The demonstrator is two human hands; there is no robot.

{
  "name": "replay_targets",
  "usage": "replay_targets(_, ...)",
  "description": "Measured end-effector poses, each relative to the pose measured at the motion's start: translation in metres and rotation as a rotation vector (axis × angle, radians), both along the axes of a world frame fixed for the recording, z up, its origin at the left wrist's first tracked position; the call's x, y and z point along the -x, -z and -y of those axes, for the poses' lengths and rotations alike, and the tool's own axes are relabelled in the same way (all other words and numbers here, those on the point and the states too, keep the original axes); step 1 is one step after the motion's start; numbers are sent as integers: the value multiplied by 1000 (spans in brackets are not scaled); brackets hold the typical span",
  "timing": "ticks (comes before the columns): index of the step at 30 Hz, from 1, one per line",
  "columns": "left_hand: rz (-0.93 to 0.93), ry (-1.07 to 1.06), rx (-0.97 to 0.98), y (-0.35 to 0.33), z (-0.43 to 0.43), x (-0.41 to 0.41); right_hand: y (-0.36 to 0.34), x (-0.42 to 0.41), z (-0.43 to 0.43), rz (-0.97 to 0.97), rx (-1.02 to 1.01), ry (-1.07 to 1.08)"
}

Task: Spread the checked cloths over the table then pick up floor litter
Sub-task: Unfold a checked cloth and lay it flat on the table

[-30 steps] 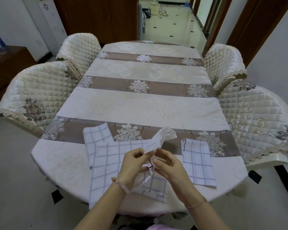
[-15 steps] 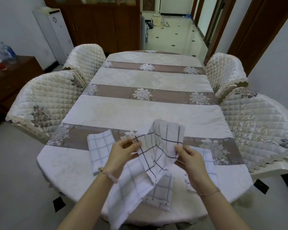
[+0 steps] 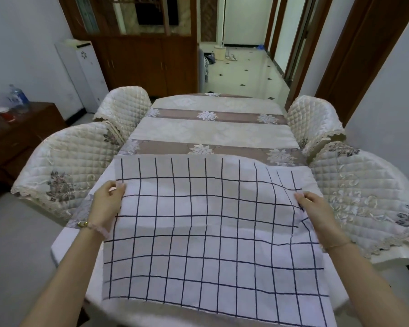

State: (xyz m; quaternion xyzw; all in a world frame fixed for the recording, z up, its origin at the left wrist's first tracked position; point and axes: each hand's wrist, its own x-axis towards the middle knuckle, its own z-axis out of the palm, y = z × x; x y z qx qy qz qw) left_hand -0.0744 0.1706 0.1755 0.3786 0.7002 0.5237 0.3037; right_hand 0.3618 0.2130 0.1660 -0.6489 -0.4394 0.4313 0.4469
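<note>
One checked cloth; left hand, right hand gripping.

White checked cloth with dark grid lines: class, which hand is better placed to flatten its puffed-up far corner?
Right, probably. The right hand grips the white dark-gridded cloth at its edge beside the puffed-up far corner; the left hand holds the opposite, flatter edge.

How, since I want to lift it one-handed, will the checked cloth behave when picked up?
Probably floppy: the checked cloth ripples and bulges between the left hand and right hand pinching its side edges. Likely light: fingertip pinches hold it spread. One-handed, it would probably hang and bunch rather than stay flat.
</note>
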Motion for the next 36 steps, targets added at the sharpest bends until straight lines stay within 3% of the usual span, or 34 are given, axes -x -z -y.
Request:
replay_targets(8, -22, -26, 100, 14, 24, 5, 20, 2, 8, -82, 163, -59)
replay_targets(15, -25, -323, 145, 30, 108, 13, 37, 48, 14, -67, 184, -232)
replay_targets(25, 43, -628, 97, 37, 249, 90, -7, 207, 45, -53, 31, -596)
replay_targets(29, 132, -759, 24, 37, 282, 144, -21, 294, 58, -78, -11, -662)
replay_targets(36, 200, -811, -35, 39, 327, 259, 0, 455, 99, -46, -29, -724)
